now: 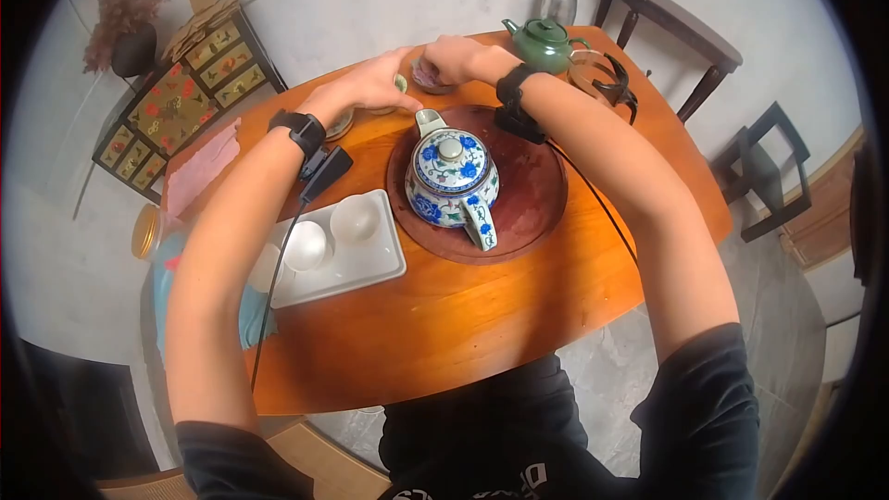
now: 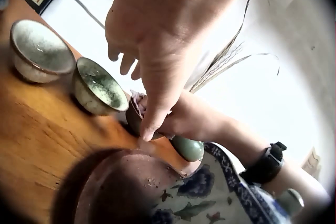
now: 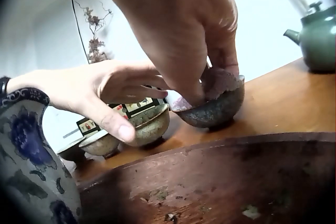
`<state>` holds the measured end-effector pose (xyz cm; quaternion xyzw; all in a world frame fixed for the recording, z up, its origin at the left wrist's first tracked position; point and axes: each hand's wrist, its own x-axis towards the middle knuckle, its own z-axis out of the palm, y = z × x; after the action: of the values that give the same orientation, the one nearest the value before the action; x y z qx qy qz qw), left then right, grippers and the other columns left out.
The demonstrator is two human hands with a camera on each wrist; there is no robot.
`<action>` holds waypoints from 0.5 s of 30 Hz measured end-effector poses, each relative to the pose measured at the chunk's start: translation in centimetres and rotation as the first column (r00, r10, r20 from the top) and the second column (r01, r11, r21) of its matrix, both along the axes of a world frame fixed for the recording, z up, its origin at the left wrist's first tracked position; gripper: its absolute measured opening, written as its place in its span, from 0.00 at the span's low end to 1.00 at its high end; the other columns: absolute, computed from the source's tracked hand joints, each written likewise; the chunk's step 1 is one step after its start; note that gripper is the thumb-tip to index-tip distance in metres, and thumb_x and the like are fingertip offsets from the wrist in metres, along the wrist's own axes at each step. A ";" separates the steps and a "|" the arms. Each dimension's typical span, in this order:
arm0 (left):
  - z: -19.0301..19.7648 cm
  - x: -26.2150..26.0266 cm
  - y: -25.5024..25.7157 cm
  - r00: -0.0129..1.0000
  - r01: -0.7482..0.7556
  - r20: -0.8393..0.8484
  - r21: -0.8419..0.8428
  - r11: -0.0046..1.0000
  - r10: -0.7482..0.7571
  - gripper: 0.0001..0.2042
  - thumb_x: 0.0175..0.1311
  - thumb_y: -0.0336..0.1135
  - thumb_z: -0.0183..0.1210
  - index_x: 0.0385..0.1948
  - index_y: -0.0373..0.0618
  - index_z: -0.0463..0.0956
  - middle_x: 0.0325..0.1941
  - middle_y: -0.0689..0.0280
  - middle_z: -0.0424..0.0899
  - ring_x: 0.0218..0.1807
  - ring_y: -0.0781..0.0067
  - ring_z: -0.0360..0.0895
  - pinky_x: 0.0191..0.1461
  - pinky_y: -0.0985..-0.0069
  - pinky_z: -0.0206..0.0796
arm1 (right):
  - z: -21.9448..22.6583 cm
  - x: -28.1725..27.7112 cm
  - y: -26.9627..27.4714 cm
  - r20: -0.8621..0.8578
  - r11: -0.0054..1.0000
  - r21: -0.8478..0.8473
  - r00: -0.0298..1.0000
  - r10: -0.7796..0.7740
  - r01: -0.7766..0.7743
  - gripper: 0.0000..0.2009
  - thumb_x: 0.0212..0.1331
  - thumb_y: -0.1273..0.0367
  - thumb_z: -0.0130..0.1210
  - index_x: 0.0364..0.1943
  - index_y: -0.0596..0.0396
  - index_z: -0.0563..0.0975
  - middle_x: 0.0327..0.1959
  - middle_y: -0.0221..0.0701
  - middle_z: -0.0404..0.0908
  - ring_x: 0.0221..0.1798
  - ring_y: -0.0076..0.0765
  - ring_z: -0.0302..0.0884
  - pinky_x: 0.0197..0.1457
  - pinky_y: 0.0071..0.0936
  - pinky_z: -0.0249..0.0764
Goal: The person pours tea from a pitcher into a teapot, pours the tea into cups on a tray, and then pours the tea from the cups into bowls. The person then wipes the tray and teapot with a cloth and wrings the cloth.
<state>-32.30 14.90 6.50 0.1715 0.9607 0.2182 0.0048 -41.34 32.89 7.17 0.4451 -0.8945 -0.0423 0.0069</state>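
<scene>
At the table's far edge, my right hand (image 1: 456, 59) reaches down into a dark tea bowl (image 3: 216, 110), its fingers gripping a crumpled mauve cloth (image 3: 223, 83) against the inside. My left hand (image 1: 369, 85) hovers beside it, thumb and fingers spread, holding nothing. Close to that hand stand a green-glazed tea bowl (image 2: 101, 87) and a paler tea bowl (image 2: 43, 50), both on the wood. Nearer my body, a blue-and-white floral teapot (image 1: 452, 176) sits on a round reddish-brown tray (image 1: 532, 185), spout toward the hands.
A white tray (image 1: 389, 264) with white cups (image 1: 306, 246) lies left of the teapot. A green teapot (image 1: 544, 44) stands at the back right, near a brown ring-shaped stand (image 1: 593, 74). Pink cloth (image 1: 206, 167) and blue cloth (image 1: 176, 296) lie along the left edge.
</scene>
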 end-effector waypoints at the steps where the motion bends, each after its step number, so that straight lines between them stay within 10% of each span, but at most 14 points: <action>1: -0.1 -0.2 0.3 1.000 0.003 0.002 -0.019 1.000 -0.003 0.55 0.49 0.48 0.77 0.75 0.32 0.52 0.76 0.41 0.62 0.78 0.50 0.60 0.80 0.65 0.53 | -0.1 -0.3 0.1 0.020 1.000 -0.003 1.000 0.002 -0.002 0.13 0.56 0.67 0.62 0.45 0.47 0.87 0.48 0.43 0.87 0.53 0.51 0.85 0.56 0.41 0.80; 15: 0.0 2.1 1.8 0.987 -0.027 -0.158 -0.096 0.995 0.012 0.42 0.57 0.37 0.72 0.73 0.36 0.60 0.71 0.45 0.71 0.74 0.52 0.68 0.78 0.65 0.59 | -1.7 -0.7 0.1 0.162 0.989 -0.134 0.986 -0.032 0.054 0.15 0.59 0.65 0.60 0.51 0.46 0.86 0.53 0.43 0.86 0.56 0.52 0.83 0.59 0.42 0.79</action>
<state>-30.19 16.71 6.46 0.1784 0.9692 0.1570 -0.0646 -42.00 33.01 5.44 0.4259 -0.9024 0.0553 -0.0350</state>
